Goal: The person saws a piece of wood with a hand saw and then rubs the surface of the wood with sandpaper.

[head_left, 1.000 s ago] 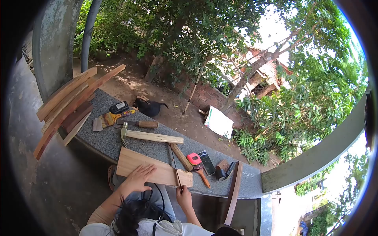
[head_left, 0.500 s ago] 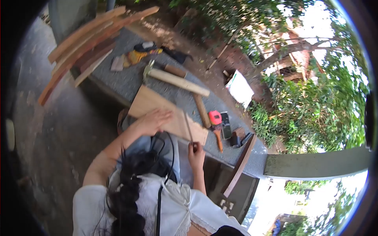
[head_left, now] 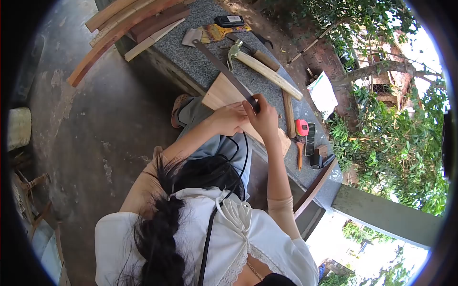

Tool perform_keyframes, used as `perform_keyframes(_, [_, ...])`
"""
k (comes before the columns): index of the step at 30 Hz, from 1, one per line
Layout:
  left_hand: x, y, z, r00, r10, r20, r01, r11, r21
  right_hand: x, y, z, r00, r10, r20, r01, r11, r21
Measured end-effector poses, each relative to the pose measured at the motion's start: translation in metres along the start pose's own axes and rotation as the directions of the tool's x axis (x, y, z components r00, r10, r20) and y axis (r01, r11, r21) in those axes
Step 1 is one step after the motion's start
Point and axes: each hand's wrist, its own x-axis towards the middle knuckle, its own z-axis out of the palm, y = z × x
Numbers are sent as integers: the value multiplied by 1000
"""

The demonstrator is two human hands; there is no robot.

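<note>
My right hand (head_left: 262, 118) is closed round the near end of a long flat dark metal strip (head_left: 220, 66) with a hole at its far tip. The strip slants up and left over a pale wooden board (head_left: 217, 93), its tip over the stone slab. My left hand (head_left: 230, 119) lies on the near side of the board, fingers stretched toward my right hand and partly hidden behind it. Just beyond the board lies a claw hammer (head_left: 267, 74) with a wooden handle. Another wooden handle (head_left: 288, 114) lies by the board's right part.
On the stone slab (head_left: 179, 50) lie a yellow-patterned brush (head_left: 217, 33), a red tape measure (head_left: 301, 127), an orange-handled brush (head_left: 299, 155) and a phone (head_left: 310, 138). Curved wooden strips (head_left: 119, 35) overhang its left end. A wooden strip (head_left: 317, 186) leans at the right.
My right hand has raised the metal strip from across the board and swung it up and left. My hands have come close together. The view has shifted.
</note>
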Motion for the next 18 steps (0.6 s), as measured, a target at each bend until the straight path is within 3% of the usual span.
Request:
perform_keyframes(5, [1,3,-6,1000,0,9,0,999,-38,47,-19,16,976,-129,177,133,991,-13])
perform_keyframes(8, [3,8,-15,985,-108,133,116,992,-57,58,-28,31,985,-125,119,124,992,14])
perform_keyframes(11, [1,4,2,969,-224,103,233,968,-88,67,-45,50,997,-71,21,69,995,72])
perform_keyframes(12, [0,-8,21,993,-114,-34,106,979,-176,70,-50,59,999,-32,-27,35,993,113])
perform_keyframes(13, [3,-11,21,994,-107,-32,100,980,-172,74,-56,68,999,-31,-35,35,993,112])
perform_keyframes(15, [3,-11,18,1000,6,-14,-6,999,41,84,-68,86,996,-17,-89,32,984,174])
perform_keyframes(18, [2,-8,11,996,-29,90,24,998,57,96,-77,107,992,-20,-128,45,980,194])
